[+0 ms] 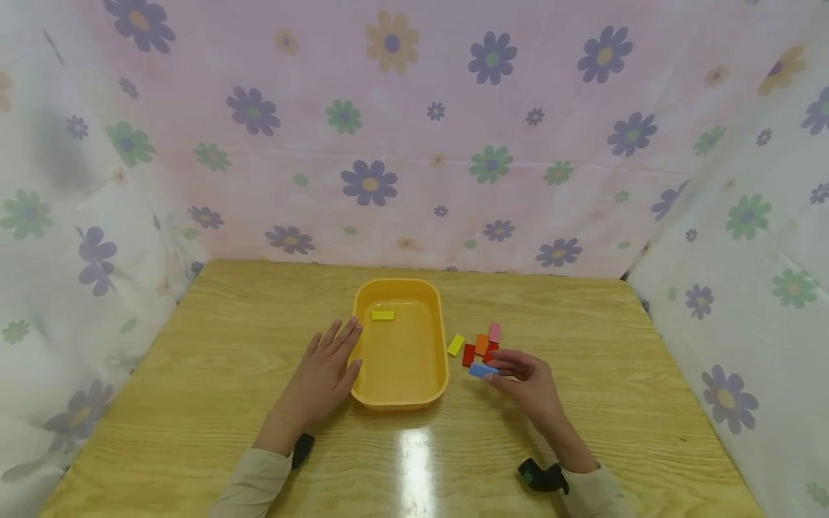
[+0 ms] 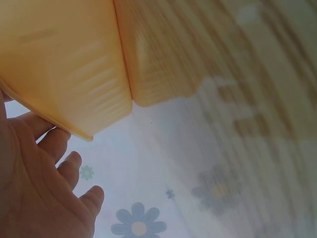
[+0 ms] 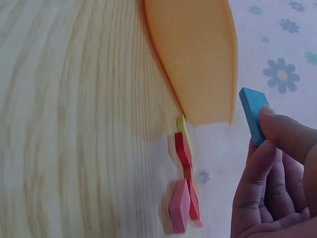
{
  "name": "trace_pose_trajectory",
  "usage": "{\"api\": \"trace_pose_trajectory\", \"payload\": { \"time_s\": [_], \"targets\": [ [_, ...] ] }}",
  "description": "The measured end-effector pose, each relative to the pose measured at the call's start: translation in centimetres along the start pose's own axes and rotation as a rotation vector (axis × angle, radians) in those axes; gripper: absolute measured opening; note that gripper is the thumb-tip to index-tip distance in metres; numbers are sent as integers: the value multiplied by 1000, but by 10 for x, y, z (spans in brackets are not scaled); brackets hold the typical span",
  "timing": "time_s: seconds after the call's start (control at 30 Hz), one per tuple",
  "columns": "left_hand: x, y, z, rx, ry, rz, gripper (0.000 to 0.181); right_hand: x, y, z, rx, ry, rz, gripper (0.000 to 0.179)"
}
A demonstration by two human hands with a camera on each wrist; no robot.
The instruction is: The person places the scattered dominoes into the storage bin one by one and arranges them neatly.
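A blue rectangular block [image 3: 253, 111] is pinched between the thumb and fingers of my right hand [image 1: 532, 383], raised above the table beside several other blocks. My left hand [image 1: 327, 370] rests with extended fingers on the left rim of a yellow-orange plastic tray [image 1: 400, 399]. In the left wrist view, those fingers touch the underside of the rim. Inside the tray, near its far end, lies one yellow block [image 1: 383, 316]. Right of the tray are another yellow block [image 1: 456, 345], a red block [image 1: 468, 355], an orange block [image 1: 482, 344] and a pink block [image 1: 495, 332]. A second red block [image 1: 491, 352] is partly hidden by my right fingers.
The wooden table [image 1: 259, 316] runs back to a flower-patterned cloth [image 1: 414, 144], which also hangs along both sides. Dark straps with small devices [image 1: 542, 476] sit at the wrists. The tray's walls stand up between my two hands.
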State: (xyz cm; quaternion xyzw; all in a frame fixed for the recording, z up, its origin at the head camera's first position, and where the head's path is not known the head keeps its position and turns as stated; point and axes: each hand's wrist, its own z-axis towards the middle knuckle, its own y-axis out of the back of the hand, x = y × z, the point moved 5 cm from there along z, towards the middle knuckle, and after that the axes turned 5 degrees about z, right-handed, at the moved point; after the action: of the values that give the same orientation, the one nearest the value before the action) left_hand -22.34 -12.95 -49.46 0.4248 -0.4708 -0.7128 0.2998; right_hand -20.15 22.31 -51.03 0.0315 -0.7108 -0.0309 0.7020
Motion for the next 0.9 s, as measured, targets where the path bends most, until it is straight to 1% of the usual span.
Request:
{"api": "trace_pose_trajectory", "payload": {
  "time_s": [0.17,0.27,0.33,0.57,0.77,0.9],
  "targets": [
    [-1,-1,0,-5,5,-1,59,1,-15,-1,33,-17,107,48],
    [-1,-1,-1,-8,6,1,59,1,-24,0,57,-28,156,53],
    [-1,-2,-2,-8,8,0,59,2,-29,1,80,-19,180,55],
    [-2,-3,-3,-11,5,-8,59,8,-45,5,122,4,215,50],
    [-2,-3,-4,-6,8,-10,59,15,-61,8,198,25,240,48],
    [-3,-3,-4,-5,6,-12,60,18,-70,8,213,20,251,49]
  ]
}}
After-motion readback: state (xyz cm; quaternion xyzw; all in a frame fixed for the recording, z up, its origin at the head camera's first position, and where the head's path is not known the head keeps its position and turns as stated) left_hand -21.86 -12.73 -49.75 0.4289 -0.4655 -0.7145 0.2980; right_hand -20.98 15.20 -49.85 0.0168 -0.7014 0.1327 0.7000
